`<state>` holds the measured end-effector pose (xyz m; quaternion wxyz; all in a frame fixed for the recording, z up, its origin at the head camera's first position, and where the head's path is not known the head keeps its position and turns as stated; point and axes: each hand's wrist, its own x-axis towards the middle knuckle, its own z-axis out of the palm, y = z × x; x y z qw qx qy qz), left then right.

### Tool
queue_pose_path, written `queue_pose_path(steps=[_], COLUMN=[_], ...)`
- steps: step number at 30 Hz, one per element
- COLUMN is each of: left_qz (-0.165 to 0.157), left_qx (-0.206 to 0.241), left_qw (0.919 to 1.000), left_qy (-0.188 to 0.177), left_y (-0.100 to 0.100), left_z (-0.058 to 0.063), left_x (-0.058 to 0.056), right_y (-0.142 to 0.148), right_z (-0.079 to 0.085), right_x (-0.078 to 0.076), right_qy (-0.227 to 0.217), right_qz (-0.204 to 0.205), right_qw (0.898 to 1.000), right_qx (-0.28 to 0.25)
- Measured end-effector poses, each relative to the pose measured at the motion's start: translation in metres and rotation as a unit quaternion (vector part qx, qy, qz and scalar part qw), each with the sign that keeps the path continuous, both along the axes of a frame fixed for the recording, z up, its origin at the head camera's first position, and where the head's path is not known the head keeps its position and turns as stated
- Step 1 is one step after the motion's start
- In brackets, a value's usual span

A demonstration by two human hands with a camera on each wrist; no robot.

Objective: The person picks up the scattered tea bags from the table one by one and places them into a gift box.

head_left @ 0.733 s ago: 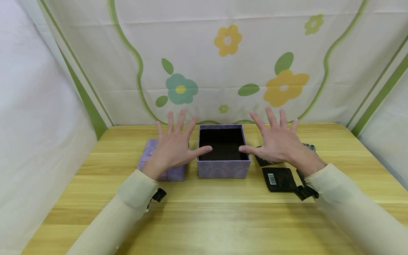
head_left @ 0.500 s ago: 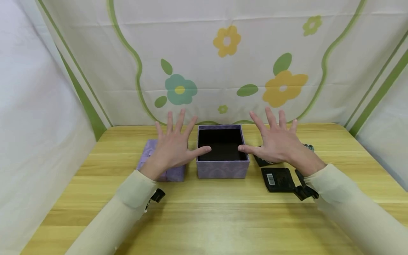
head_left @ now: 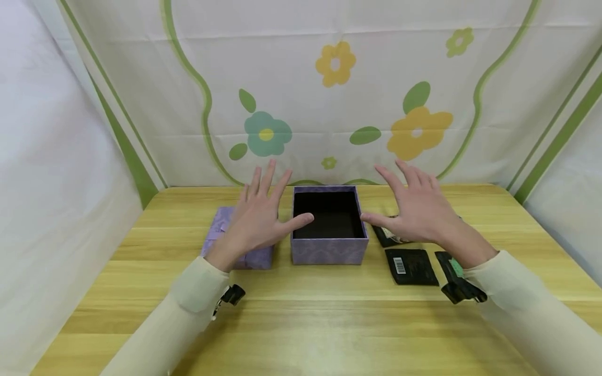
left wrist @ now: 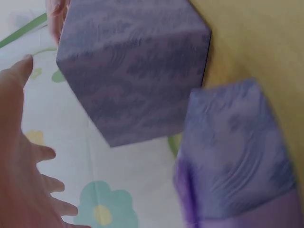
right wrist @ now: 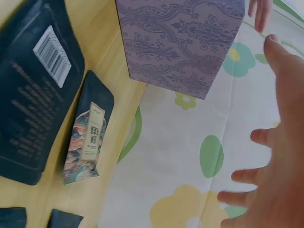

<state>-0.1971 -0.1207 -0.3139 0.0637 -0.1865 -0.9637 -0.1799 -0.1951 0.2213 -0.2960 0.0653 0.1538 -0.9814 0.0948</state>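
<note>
An open purple patterned box [head_left: 329, 249] with a black inside stands at the table's middle. Its purple lid [head_left: 244, 257] lies just to the left. My left hand [head_left: 261, 213] hovers over the lid with straight, spread fingers, thumb at the box's left rim. My right hand [head_left: 416, 208] hovers right of the box, fingers straight, thumb near the right rim. Neither hand holds anything. The left wrist view shows the box [left wrist: 133, 71], the lid [left wrist: 232, 156] and the left hand [left wrist: 19, 156]. In the right wrist view I see the box [right wrist: 180, 42] and the right hand [right wrist: 280, 142].
Black packets lie right of the box: one with a barcode label [head_left: 411, 265], one partly under my right hand [head_left: 388, 237], one under the right wrist [head_left: 450, 261]. The wooden table [head_left: 301, 324] is walled by a flowered curtain [head_left: 329, 104].
Both hands have tilted slightly, their fingers drawn closer together. The right wrist has shifted right and down. The box, lid and packets have not moved.
</note>
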Motion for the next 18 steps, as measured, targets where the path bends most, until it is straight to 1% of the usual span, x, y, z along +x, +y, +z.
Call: queue_pose_path(steps=[2, 4, 6, 8, 11, 13, 15, 18], left_qz=[-0.015, -0.028, -0.038, -0.045, -0.049, -0.05, -0.047, -0.041], left_qx=[0.046, 0.092, 0.129, 0.156, 0.179, 0.184, 0.184, 0.181], left_qw=[0.9987, 0.9947, 0.9888, 0.9827, 0.9753, 0.9729, 0.9723, 0.9722], left_qy=[-0.014, -0.037, -0.064, -0.09, -0.12, -0.13, -0.136, -0.143], left_y=[0.001, 0.002, 0.004, 0.007, 0.011, 0.014, 0.017, 0.02], left_z=[-0.003, -0.007, -0.012, -0.018, -0.027, -0.033, -0.036, -0.039], left_x=[0.001, 0.003, 0.005, 0.006, 0.006, 0.006, 0.006, 0.007], right_y=[0.005, 0.011, 0.016, 0.021, 0.03, 0.036, 0.042, 0.052], right_z=[-0.001, -0.002, -0.005, -0.008, -0.014, -0.019, -0.024, -0.031], right_x=[0.004, 0.008, 0.013, 0.018, 0.027, 0.033, 0.038, 0.046], right_qy=[0.014, 0.02, 0.013, 0.001, -0.02, -0.027, -0.036, -0.049], right_qz=[0.01, 0.015, 0.019, 0.021, 0.03, 0.037, 0.04, 0.038], right_qw=[0.999, 0.998, 0.995, 0.989, 0.977, 0.97, 0.965, 0.961], right_qx=[-0.03, -0.063, -0.101, -0.144, -0.208, -0.239, -0.258, -0.268])
